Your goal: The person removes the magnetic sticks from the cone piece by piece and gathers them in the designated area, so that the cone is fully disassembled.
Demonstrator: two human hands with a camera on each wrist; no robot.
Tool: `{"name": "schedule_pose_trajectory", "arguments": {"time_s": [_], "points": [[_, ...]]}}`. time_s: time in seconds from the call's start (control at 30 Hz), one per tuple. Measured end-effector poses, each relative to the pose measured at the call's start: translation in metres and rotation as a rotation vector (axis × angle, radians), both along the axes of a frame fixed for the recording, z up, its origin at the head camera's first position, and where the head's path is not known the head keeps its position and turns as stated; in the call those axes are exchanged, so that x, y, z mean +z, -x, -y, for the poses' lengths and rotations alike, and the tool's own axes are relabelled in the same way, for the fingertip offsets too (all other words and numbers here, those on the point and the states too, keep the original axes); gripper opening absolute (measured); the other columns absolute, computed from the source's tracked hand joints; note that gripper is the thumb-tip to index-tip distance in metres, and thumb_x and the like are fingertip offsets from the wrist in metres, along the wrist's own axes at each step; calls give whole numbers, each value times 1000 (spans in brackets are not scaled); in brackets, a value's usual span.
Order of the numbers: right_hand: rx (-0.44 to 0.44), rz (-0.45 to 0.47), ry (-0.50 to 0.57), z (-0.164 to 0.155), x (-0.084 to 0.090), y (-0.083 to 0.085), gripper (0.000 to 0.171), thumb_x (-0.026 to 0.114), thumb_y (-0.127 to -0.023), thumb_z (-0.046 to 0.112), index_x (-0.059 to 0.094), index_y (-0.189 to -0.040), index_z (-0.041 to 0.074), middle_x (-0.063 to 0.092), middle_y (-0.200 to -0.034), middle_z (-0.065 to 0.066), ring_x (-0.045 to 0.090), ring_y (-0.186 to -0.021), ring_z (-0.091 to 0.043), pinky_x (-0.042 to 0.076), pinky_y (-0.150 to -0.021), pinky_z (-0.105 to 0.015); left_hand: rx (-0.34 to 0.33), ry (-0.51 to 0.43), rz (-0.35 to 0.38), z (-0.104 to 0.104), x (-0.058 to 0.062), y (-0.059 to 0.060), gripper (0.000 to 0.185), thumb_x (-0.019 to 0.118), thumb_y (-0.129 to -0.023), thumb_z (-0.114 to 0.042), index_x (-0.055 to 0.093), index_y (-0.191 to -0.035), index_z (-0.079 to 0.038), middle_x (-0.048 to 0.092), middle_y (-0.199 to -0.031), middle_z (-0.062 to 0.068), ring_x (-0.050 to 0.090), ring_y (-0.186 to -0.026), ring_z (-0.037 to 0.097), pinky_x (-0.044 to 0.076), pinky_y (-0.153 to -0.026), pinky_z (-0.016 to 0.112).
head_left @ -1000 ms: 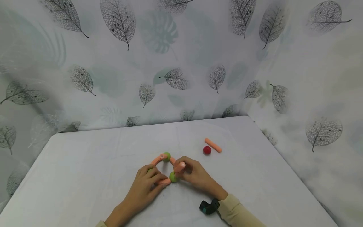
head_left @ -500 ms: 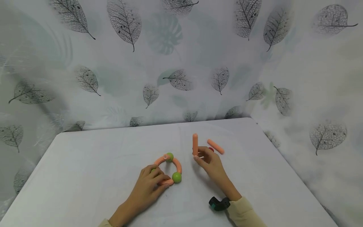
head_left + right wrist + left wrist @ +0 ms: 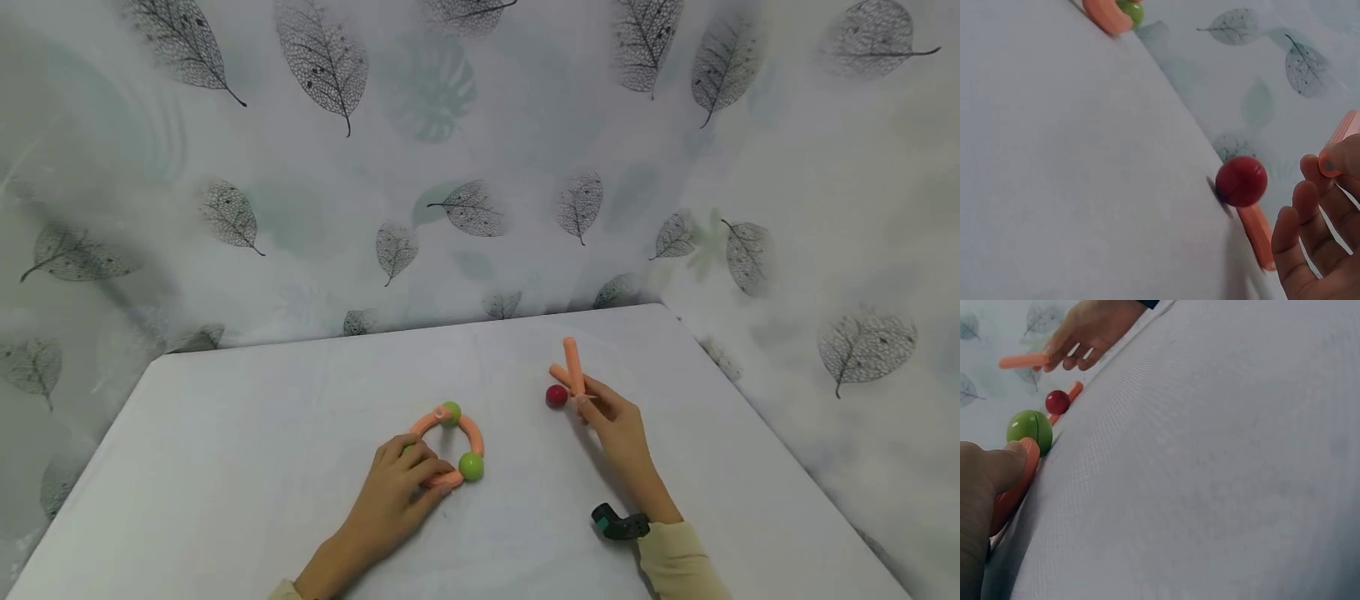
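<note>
1. Leaf-printed cloth hangs behind and to the right of a white-covered surface (image 3: 225,467) that carries a few toy pieces.

2. Left hand (image 3: 397,487): fingers curled down onto the near-left part of a partial ring (image 3: 450,446) of curved orange segments joined by green balls (image 3: 471,466). The left wrist view shows a fingertip pressing an orange segment just beside one green ball. Ring lies flat, left of centre.

3. Right hand (image 3: 618,425): thumb and fingertips pinch the lower end of a straight orange stick (image 3: 573,364), held roughly upright above the surface at centre-right. Remaining fingers loosely curled.

4. A red ball (image 3: 557,396) rests on the surface just left of the right hand; a second orange stick (image 3: 1257,234) lies flat, touching or almost touching it.

5. Progress, as judged: the ring looks assembled and steadied but not closed on its near-left side as far as can be seen. The straight pieces and red ball are apart from it, so joining them looks to be what remains.

6. Hidden or unclear: the left hand covers the ring's near-left arc, so whether a third ball or a gap sits there cannot be told. The flat stick is mostly behind the held stick and fingers in the head view. Whether it touches the red ball cannot be settled. A dark wrist-worn device (image 3: 618,525) is only partly visible.
</note>
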State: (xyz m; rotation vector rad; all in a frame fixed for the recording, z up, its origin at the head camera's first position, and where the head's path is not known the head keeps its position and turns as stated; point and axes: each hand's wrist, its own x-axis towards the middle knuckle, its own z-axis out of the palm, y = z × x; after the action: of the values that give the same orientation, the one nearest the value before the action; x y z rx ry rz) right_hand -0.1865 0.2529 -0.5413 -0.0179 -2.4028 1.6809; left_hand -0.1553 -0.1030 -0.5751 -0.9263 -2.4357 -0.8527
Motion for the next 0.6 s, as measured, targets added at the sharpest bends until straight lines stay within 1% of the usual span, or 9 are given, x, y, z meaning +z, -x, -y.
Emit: {"name": "schedule_pose_trajectory", "arguments": {"time_s": [0.1, 0.2, 0.3, 0.37, 0.47, 0.57, 0.6], "points": [[-52, 12, -18, -14, -2, 0, 43, 64, -105, 23, 60, -147, 13, 70, -122, -20, 63, -88, -8, 54, -75, -21, 0, 9, 6, 0, 0, 1, 10, 78, -93, -36, 76, -103, -33, 61, -98, -18, 51, -116, 14, 35, -106, 47], [-109, 19, -68, -25, -4, 0, 43, 63, -106, 24, 58, -147, 13, 68, -131, -16, 62, -93, -2, 52, -75, -17, 6, 16, 6, 0, 0, 1, 10, 78, -93, -37, 75, -103, -34, 62, -98, -18, 51, -117, 13, 35, -107, 46], [-186, 8, -143, -34, -5, 0, 40, 63, -106, 25, 59, -144, 14, 68, -133, -14, 59, -95, 3, 49, -76, -13, 4, 9, -11, -1, -1, 2, 11, 79, -93, -36, 75, -103, -34, 62, -98, -18, 51, -116, 13, 35, -106, 47], [-246, 4, -193, -39, -6, -1, 38, 63, -105, 25, 61, -141, 14, 70, -130, -12, 58, -96, 4, 47, -77, -11, 1, 4, -16, -1, 0, 2, 12, 79, -92, -35, 76, -103, -33, 62, -98, -17, 52, -116, 15, 35, -106, 47], [-311, 8, -235, -44, -7, -2, 34, 64, -104, 27, 66, -136, 15, 71, -124, -10, 56, -93, 0, 44, -76, -12, 3, 8, -12, -2, 1, 2, 12, 80, -92, -35, 76, -102, -31, 64, -99, -17, 54, -119, 19, 36, -108, 48], [-327, 22, -250, -47, -11, -1, 31, 64, -104, 26, 69, -133, 16, 70, -117, -9, 54, -90, -9, 43, -73, -17, 13, 21, -4, -2, 2, 2, 12, 80, -92, -36, 77, -101, -29, 65, -100, -17, 57, -121, 23, 38, -110, 49], [-323, 26, -253, -47, -11, 0, 30, 63, -104, 27, 69, -132, 16, 69, -115, -9, 54, -89, -11, 43, -72, -18, 14, 23, 1, -2, 2, 2, 12, 80, -92, -36, 77, -101, -30, 65, -99, -17, 56, -121, 21, 38, -110, 48]]}}
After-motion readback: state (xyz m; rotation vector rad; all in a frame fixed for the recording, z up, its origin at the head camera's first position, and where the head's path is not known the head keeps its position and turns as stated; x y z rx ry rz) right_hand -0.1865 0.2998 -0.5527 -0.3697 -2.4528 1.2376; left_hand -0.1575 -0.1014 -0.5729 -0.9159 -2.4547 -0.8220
